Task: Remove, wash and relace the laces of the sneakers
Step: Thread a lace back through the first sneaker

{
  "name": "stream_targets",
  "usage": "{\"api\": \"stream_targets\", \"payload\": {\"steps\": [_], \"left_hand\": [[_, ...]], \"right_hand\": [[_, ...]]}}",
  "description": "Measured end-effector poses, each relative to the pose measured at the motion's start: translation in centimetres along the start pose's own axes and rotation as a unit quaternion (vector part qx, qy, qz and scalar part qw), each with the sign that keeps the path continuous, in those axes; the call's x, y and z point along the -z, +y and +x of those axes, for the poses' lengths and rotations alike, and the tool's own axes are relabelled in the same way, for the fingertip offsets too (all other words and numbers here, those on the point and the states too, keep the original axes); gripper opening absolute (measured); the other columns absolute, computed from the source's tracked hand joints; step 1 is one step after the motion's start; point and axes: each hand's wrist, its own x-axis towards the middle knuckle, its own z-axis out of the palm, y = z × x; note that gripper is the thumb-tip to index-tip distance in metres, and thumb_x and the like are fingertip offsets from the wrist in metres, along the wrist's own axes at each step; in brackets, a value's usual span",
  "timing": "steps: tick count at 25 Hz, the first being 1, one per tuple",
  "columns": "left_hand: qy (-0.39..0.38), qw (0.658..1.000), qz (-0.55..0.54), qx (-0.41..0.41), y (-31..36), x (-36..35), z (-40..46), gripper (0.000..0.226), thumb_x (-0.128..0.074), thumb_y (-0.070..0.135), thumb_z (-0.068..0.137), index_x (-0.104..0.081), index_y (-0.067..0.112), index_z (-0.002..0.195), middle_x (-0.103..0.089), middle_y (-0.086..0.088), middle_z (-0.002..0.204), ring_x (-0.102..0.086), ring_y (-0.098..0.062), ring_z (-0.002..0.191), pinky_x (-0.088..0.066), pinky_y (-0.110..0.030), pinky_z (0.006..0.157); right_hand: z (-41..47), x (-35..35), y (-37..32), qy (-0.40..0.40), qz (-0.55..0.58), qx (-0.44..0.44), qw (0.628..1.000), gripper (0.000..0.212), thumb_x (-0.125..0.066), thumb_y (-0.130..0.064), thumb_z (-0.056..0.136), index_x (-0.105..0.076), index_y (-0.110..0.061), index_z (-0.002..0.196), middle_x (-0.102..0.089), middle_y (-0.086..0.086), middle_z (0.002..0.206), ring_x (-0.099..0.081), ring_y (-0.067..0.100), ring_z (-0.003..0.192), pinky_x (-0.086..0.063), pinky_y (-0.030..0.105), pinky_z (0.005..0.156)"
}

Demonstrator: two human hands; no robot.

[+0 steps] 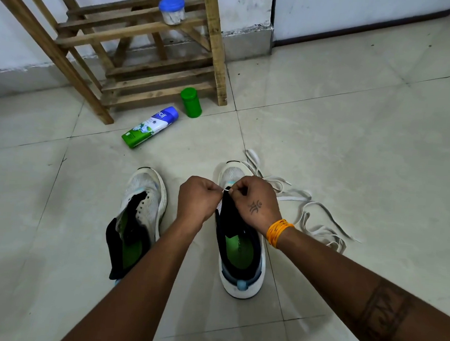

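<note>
Two white sneakers with green insoles stand on the tiled floor. The left sneaker (139, 217) has no lace and its black tongue is folded out. Both my hands are over the front of the right sneaker (239, 261). My left hand (200, 197) and my right hand (256, 201) each pinch a short white end of a lace (226, 189) between them, just above the black tongue. Loose white laces (303, 212) lie tangled on the floor to the right of that sneaker.
A wooden shoe rack (157, 60) stands at the back left, with a blue-lidded jar (171, 10) on a shelf. A green canister (191, 102) stands in front of the rack, and a blue-and-green bottle (150, 127) lies on its side nearby. A white wall runs behind.
</note>
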Motion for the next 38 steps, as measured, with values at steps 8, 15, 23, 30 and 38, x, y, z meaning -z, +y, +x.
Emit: {"api": "stream_targets", "payload": {"steps": [8, 15, 23, 30, 38], "left_hand": [[0.009, 1.000, -0.014, -0.008, -0.8, 0.0, -1.8, 0.016, -0.068, 0.010, 0.079, -0.080, 0.017, 0.071, -0.072, 0.001, 0.061, -0.061, -0.006, 0.052, -0.049, -0.026, 0.055], [-0.015, 0.999, -0.014, -0.026, -0.8, 0.3, -2.2, 0.016, -0.071, 0.011, 0.077, -0.082, 0.023, 0.077, -0.075, 0.011, 0.068, -0.069, 0.001, 0.065, -0.050, -0.015, 0.060], [-0.006, 0.998, -0.063, -0.011, -1.6, 0.0, -3.1, 0.016, -0.075, 0.012, 0.078, -0.082, 0.022, 0.088, -0.076, 0.013, 0.077, -0.070, 0.004, 0.072, -0.049, -0.008, 0.064], [-0.055, 0.975, -0.206, 0.062, -3.6, 0.3, -2.9, 0.022, -0.067, 0.009, 0.092, -0.083, 0.023, 0.085, -0.078, 0.002, 0.082, -0.072, -0.015, 0.080, -0.058, -0.028, 0.075], [-0.016, 0.991, -0.125, 0.032, -3.5, -0.5, -4.0, 0.022, -0.074, 0.017, 0.088, -0.081, 0.022, 0.108, -0.078, 0.010, 0.100, -0.072, -0.004, 0.092, -0.057, -0.028, 0.092]], "right_hand": [[-1.1, -0.5, -0.2, 0.006, -0.104, 0.066, 0.992, 0.014, -0.061, -0.023, 0.087, -0.067, -0.014, 0.078, -0.060, 0.005, 0.082, -0.061, 0.029, 0.080, -0.050, 0.046, 0.068], [-1.2, -1.6, 0.1, -0.005, -0.151, 0.058, 0.987, 0.020, -0.051, -0.024, 0.095, -0.061, -0.010, 0.083, -0.055, 0.007, 0.086, -0.058, 0.031, 0.075, -0.044, 0.042, 0.060], [-0.6, -1.0, 0.7, -0.089, -0.089, 0.070, 0.990, 0.025, -0.049, -0.026, 0.090, -0.066, -0.009, 0.083, -0.064, 0.007, 0.087, -0.060, 0.027, 0.084, -0.050, 0.046, 0.075], [-1.2, -1.3, 1.0, -0.070, -0.239, 0.137, 0.959, 0.022, -0.049, -0.029, 0.100, -0.063, -0.013, 0.092, -0.060, 0.009, 0.094, -0.062, 0.036, 0.085, -0.050, 0.043, 0.067], [-0.4, 0.5, 0.1, -0.121, -0.333, 0.202, 0.913, 0.016, -0.061, -0.027, 0.084, -0.071, -0.015, 0.080, -0.068, 0.010, 0.079, -0.063, 0.038, 0.081, -0.035, 0.036, 0.059]]}}
